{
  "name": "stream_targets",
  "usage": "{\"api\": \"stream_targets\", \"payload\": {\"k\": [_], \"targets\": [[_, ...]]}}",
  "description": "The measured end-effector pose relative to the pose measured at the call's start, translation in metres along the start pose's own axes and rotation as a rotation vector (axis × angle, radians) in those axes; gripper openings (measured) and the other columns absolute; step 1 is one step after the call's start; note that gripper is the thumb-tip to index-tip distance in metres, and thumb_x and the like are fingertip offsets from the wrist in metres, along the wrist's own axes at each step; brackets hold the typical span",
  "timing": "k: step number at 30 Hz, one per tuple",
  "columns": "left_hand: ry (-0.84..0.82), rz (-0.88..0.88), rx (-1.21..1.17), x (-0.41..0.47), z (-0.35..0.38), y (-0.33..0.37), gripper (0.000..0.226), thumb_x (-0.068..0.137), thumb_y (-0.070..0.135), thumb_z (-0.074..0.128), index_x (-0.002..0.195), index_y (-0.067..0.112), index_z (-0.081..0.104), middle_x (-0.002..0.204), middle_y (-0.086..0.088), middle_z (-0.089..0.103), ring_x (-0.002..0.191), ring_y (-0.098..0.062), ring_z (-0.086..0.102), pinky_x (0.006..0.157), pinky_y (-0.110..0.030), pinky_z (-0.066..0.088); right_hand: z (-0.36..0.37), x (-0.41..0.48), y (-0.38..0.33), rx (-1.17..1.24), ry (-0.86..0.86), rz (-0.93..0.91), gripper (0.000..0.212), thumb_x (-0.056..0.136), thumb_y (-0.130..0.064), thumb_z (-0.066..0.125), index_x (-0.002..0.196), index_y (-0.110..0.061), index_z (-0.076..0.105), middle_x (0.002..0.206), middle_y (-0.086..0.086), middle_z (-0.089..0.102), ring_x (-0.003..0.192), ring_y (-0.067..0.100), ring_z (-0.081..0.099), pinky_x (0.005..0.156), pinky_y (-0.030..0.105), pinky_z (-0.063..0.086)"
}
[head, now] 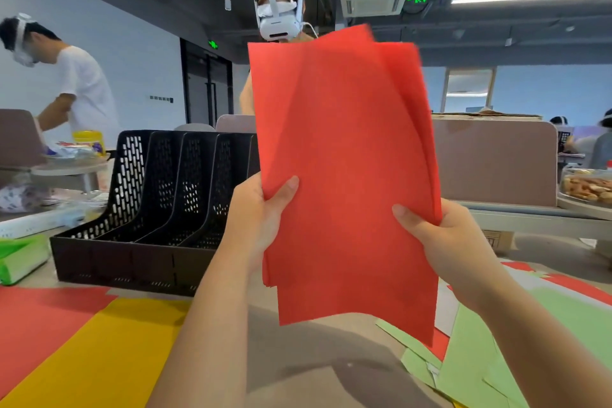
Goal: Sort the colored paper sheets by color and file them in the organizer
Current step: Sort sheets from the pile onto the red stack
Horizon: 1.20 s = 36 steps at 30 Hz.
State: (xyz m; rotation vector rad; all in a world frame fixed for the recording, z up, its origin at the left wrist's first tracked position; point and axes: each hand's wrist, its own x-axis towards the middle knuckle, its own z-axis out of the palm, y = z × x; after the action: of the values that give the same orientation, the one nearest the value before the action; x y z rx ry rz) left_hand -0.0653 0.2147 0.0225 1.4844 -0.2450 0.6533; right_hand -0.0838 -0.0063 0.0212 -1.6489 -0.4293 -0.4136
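Down low and closest, paper lies flat on the table. A yellow sheet is at the bottom left, and a red sheet lies beside it, partly under it. At the bottom right there is a messy pile of light green sheets with bits of red paper poking out from under it.

Next come two bare arms reaching up from the bottom. The left hand grips the left edge of a stack of red sheets, with the thumb on the front and the fingers behind. The right hand grips the right edge the same way. Both hands are closed on the paper. The stack is held up in the air, standing almost straight, above the table. The sheets are not lined up neatly; some corners stick out at the top and at the bottom.

Behind the left hand sits the black organizer on the table. It has several slots with walls full of holes, and the slots look empty. A green pack lies just left of it.

Farther back, a person with a white headset stands behind the red stack. Another person in a white shirt bends over a table at the far left.
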Motion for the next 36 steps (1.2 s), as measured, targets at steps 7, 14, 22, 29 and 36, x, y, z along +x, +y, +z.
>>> {"api": "stream_targets", "payload": {"k": [7, 14, 22, 29, 36], "targets": [[-0.062, -0.023, -0.055, -0.003, 0.003, -0.008, 0.014, 0.084, 0.028, 0.069, 0.098, 0.023, 0.071, 0.095, -0.002, 0.075, 0.090, -0.022, 0.072, 0.084, -0.045, 0.056, 0.004, -0.001, 0.004, 0.088, 0.056, 0.016, 0.008, 0.083, -0.026, 0.068, 0.092, -0.028, 0.068, 0.084, -0.011, 0.075, 0.078, 0.011, 0.072, 0.069, 0.032, 0.058], [0.002, -0.181, -0.229, -0.005, 0.003, -0.024, 0.015, 0.083, 0.022, 0.068, 0.098, 0.017, 0.070, 0.090, -0.003, 0.076, 0.079, -0.017, 0.072, 0.062, -0.025, 0.055, 0.007, -0.001, 0.013, 0.095, 0.047, 0.055, 0.006, 0.084, -0.026, 0.067, 0.086, -0.032, 0.067, 0.081, -0.015, 0.074, 0.076, 0.008, 0.071, 0.067, 0.030, 0.057], [0.201, -0.115, -0.259, 0.005, -0.011, 0.043, 0.014, 0.087, 0.027, 0.068, 0.100, 0.022, 0.071, 0.099, 0.001, 0.075, 0.092, -0.017, 0.071, 0.079, -0.037, 0.056, 0.014, -0.009, -0.012, 0.124, 0.037, 0.055, 0.020, 0.095, -0.020, 0.052, 0.087, -0.021, 0.070, 0.084, 0.003, 0.075, 0.076, 0.024, 0.071, 0.068, 0.041, 0.059], [-0.141, -0.473, 0.047, -0.009, -0.097, 0.064, 0.029, 0.088, 0.037, 0.063, 0.111, 0.020, 0.068, 0.106, -0.002, 0.073, 0.097, -0.019, 0.069, 0.083, -0.038, 0.054, 0.072, -0.005, -0.012, 0.375, -0.031, 0.267, 0.016, 0.094, -0.008, 0.052, 0.089, -0.007, 0.067, 0.072, 0.006, 0.071, 0.064, 0.020, 0.064, 0.068, 0.034, 0.050], [-0.131, -0.791, 0.218, -0.089, -0.214, 0.045, 0.015, 0.091, 0.010, 0.059, 0.104, 0.016, 0.064, 0.086, -0.002, 0.074, 0.067, -0.014, 0.070, 0.049, -0.024, 0.053, 0.178, -0.014, 0.001, 0.555, -0.112, 0.498, 0.016, 0.096, -0.008, 0.047, 0.090, -0.012, 0.062, 0.085, 0.005, 0.067, 0.074, 0.019, 0.062, 0.067, 0.033, 0.049]]}}
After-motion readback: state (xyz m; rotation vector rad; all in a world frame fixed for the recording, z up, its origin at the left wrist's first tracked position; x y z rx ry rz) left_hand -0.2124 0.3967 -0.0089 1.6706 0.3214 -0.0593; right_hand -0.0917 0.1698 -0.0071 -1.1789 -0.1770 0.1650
